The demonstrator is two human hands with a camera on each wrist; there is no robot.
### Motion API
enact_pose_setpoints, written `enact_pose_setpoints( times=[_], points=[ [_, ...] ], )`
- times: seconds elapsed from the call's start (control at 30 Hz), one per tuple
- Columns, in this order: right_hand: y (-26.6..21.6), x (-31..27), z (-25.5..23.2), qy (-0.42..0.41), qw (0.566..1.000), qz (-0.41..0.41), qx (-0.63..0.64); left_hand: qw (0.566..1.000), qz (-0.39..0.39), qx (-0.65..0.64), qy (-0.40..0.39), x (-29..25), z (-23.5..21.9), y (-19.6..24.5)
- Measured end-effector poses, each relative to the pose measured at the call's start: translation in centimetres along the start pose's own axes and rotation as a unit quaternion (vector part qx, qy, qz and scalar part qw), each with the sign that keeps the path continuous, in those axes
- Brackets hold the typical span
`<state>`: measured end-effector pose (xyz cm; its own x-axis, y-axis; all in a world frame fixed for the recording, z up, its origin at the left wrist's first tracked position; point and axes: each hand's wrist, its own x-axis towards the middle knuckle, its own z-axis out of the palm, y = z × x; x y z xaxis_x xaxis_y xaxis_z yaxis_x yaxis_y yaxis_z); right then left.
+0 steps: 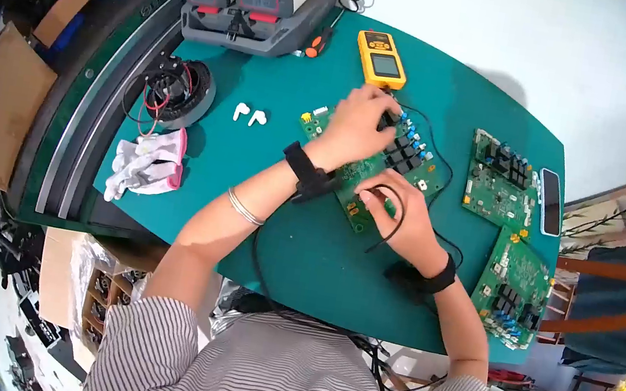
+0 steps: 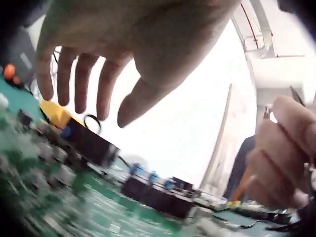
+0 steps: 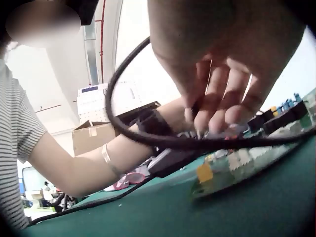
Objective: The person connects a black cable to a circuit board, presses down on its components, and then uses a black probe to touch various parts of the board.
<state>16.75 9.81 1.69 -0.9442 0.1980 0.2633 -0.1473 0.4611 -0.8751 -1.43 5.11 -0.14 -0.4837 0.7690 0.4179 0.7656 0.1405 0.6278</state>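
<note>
My left hand [image 1: 357, 125] hovers over a green circuit board [image 1: 433, 183] with black and blue parts. In the left wrist view its fingers [image 2: 83, 81] hang loosely spread above the board, holding nothing, with a yellow meter [image 1: 383, 61] just beyond. At the board's near edge, my right hand [image 1: 404, 225] has thumb and fingertips drawn together. It pinches the end of a black cable [image 3: 116, 118], which loops out past the hand; the pinched tip is mostly hidden by the fingers.
Two more circuit boards [image 1: 485, 194] [image 1: 490, 293] lie on the right, near a phone [image 1: 550, 202]. White earbuds [image 1: 250, 115], gloves [image 1: 150, 162] and a round wired motor [image 1: 185, 97] lie left. Behind them stands a grey-and-white device [image 1: 257, 2], beside an orange-handled screwdriver [image 1: 318, 45].
</note>
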Motion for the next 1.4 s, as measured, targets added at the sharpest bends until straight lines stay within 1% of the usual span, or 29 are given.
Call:
enact_pose_setpoints(
  times=[0.03, 0.07, 0.1, 0.17, 0.2, 0.23, 0.3, 0.43, 0.5, 0.73, 0.8, 0.83, 0.9, 0.97, 1.03, 1.07, 1.1, 1.17, 1.2, 1.23, 1.3, 1.33, 1.4],
  points=[
    [0.1, 0.4, 0.2, 0.01, 0.999, -0.038, -0.035, 0.999, 0.028, -0.035, -0.004, -0.3, 0.6, 0.2],
    [-0.2, 0.6, 0.0, -0.029, 0.993, -0.061, -0.096, 0.998, 0.044, -0.043, -0.024, -0.7, 1.1, 0.3],
    [0.0, 0.7, 0.1, -0.033, 0.993, -0.059, -0.094, 0.998, 0.043, -0.028, -0.039, -1.2, 1.2, 0.7],
    [0.3, 0.5, 0.4, -0.043, 0.997, -0.035, -0.061, 0.997, 0.063, -0.024, -0.034, -2.0, 1.7, 0.4],
    [0.2, 0.5, 0.3, -0.04, 0.995, -0.048, -0.078, 0.997, 0.061, -0.027, -0.037, -1.8, 1.6, 0.4],
    [0.4, 0.4, 0.3, -0.04, 0.995, -0.041, -0.076, 0.997, 0.061, -0.014, -0.05, -1.8, 1.2, 0.6],
    [0.7, 0.5, 0.3, -0.03, 0.996, -0.06, -0.064, 0.996, 0.063, -0.008, -0.069, -1.6, 0.8, 0.9],
    [1.1, 1.0, 0.3, -0.017, 0.999, -0.033, -0.023, 0.995, 0.073, 0.019, -0.071, -1.4, 0.7, 0.7],
    [1.0, 1.0, 0.2, -0.037, 0.997, -0.052, -0.041, 0.994, 0.078, 0.038, -0.066, -1.5, 1.0, 0.8],
    [1.7, 0.9, 0.5, -0.038, 0.998, -0.043, -0.033, 0.993, 0.077, 0.038, -0.074, -1.5, 0.9, 0.7],
    [1.6, 0.7, 0.8, -0.004, 1.0, 0.011, -0.004, 0.994, 0.081, 0.032, -0.067, -1.6, 0.9, 0.8],
    [1.6, 0.6, 0.9, -0.013, 1.0, 0.01, 0.003, 0.995, 0.071, 0.037, -0.065, -1.6, 0.9, 0.8],
    [1.6, 0.5, 1.1, 0.021, 0.999, 0.029, 0.005, 0.994, 0.084, 0.043, -0.063, -1.6, 0.9, 0.7],
    [1.7, 0.4, 1.1, 0.021, 0.999, 0.024, 0.006, 0.994, 0.08, 0.041, -0.065, -1.7, 1.0, 0.6],
    [1.6, 0.5, 0.7, 0.015, 1.0, -0.004, -0.016, 0.994, 0.089, 0.044, -0.044, -1.7, 1.3, 0.6],
    [2.0, 0.5, 0.5, 0.007, 0.998, -0.04, -0.044, 0.994, 0.087, 0.045, -0.042, -1.8, 1.3, 0.7],
    [2.0, 0.6, 0.4, 0.004, 0.998, -0.038, -0.039, 0.995, 0.082, 0.046, -0.044, -1.7, 1.4, 0.7],
    [1.8, 0.9, 0.3, 0.018, 0.98, -0.157, -0.121, 0.994, 0.088, 0.058, -0.032, -1.8, 1.5, 0.7],
    [2.1, 0.9, 0.3, 0.013, 0.975, -0.177, -0.135, 0.994, 0.087, 0.067, -0.028, -1.9, 1.4, 0.8],
    [2.2, 0.8, 0.4, 0.011, 0.977, -0.171, -0.13, 0.994, 0.082, 0.065, -0.033, -2.1, 1.5, 0.9],
    [2.1, 0.9, 0.3, 0.025, 0.971, -0.195, -0.135, 0.992, 0.089, 0.082, -0.029, -1.9, 1.6, 0.8],
    [2.2, 1.0, 0.3, 0.023, 0.972, -0.192, -0.135, 0.993, 0.086, 0.08, -0.03, -1.9, 1.6, 0.9],
    [2.4, 1.1, 0.3, -0.007, 0.973, -0.171, -0.153, 0.992, 0.097, 0.078, -0.02, -1.9, 1.6, 0.8]
  ],
)
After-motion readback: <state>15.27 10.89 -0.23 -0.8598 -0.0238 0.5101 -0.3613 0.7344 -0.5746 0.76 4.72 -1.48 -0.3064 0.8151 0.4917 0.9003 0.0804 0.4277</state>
